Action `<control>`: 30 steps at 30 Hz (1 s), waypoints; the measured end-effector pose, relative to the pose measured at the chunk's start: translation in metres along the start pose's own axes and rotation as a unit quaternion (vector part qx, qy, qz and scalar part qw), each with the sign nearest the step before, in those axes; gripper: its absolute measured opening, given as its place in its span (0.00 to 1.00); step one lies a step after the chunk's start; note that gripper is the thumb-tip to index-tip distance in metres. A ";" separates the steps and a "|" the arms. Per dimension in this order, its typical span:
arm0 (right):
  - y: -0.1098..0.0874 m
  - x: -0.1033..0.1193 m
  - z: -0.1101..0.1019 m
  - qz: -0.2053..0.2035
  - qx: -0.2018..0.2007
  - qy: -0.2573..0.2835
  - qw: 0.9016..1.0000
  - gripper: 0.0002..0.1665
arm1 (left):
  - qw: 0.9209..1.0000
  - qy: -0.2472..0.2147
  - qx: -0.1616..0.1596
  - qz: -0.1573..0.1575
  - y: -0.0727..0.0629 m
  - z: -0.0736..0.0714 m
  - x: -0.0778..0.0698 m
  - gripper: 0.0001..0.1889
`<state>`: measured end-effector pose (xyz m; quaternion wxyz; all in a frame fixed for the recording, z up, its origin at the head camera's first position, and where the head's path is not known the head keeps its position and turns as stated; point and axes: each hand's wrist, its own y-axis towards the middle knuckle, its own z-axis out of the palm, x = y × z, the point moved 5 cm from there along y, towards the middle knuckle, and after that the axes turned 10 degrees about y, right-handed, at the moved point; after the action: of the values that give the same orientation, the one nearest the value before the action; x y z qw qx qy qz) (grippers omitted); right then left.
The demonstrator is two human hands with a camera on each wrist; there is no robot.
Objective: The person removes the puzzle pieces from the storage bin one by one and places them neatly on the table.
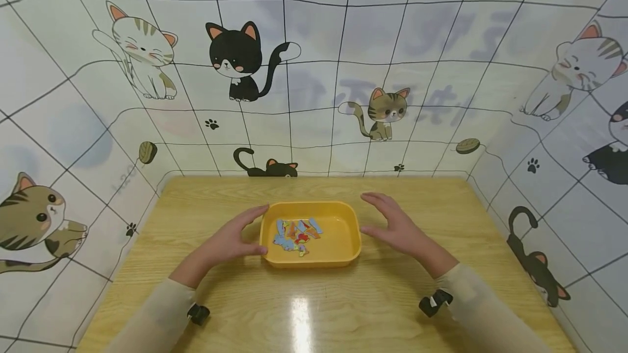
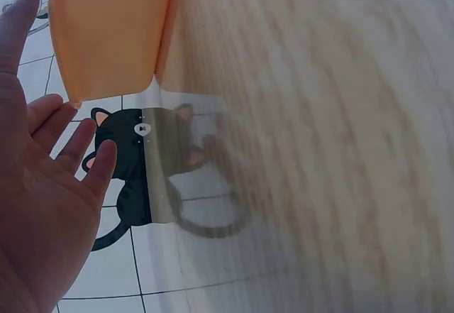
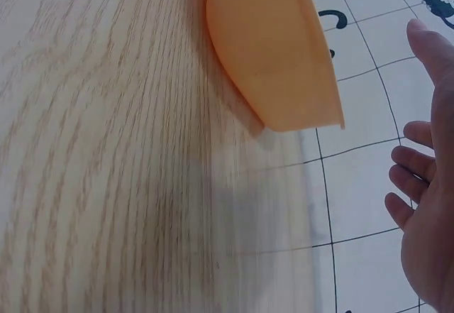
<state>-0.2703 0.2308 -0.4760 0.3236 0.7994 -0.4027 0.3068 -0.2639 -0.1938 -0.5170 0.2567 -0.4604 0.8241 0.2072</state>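
The left hand [image 1: 228, 241], fingers spread, is at the left end of the yellow tray [image 1: 338, 241]; the right hand [image 1: 399, 227], also spread, is just beside its right end. Inside lie small pieces [image 1: 301, 238]; uneven lifting could spill them.

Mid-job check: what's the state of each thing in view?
Yellow rectangular plastic-looking tray: upright, uncovered
Small flat multicoloured pieces: loose, mostly in the tray's left half
Bare left hand: unclenched, at the tray's left rim
Bare right hand: unclenched, apart from the tray
Wood-grain table: shiny, reflecting light
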 end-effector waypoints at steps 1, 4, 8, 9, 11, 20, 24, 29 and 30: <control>0.001 0.001 0.000 -0.001 0.001 0.001 1.000 0.47 | 1.000 0.002 0.004 0.000 0.000 0.001 0.001 0.56; 0.004 0.006 0.003 0.001 0.009 0.003 1.000 0.47 | 1.000 0.004 0.011 0.003 0.000 0.002 0.003 0.57; 0.011 0.012 0.008 -0.005 0.026 0.005 1.000 0.46 | 1.000 0.008 0.011 0.014 -0.001 0.003 0.002 0.57; 0.013 0.013 0.010 -0.009 0.030 0.005 0.999 0.46 | 1.000 0.009 0.011 0.016 -0.001 0.003 0.001 0.57; 0.018 0.016 0.013 -0.015 0.040 0.001 0.999 0.44 | 1.000 0.012 0.012 0.017 -0.002 0.002 0.001 0.57; 0.044 0.032 0.040 -0.026 0.110 -0.044 0.993 0.41 | 1.000 0.012 0.013 0.015 -0.002 0.001 0.003 0.57; 0.054 0.037 0.059 -0.005 0.173 -0.048 0.984 0.42 | 1.000 0.002 0.016 0.002 -0.003 0.001 0.003 0.58; 0.064 0.036 0.081 0.005 0.217 -0.099 0.971 0.44 | 1.000 0.000 0.021 -0.003 -0.003 0.001 0.002 0.57; 0.066 0.035 0.084 0.005 0.221 -0.113 0.969 0.44 | 1.000 0.000 0.021 -0.004 -0.003 0.001 0.002 0.57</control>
<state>-0.2889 0.1200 -0.4825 0.0901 0.8786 -0.3630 0.2971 -0.2617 -0.1957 -0.5194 0.2669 -0.4580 0.8266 0.1892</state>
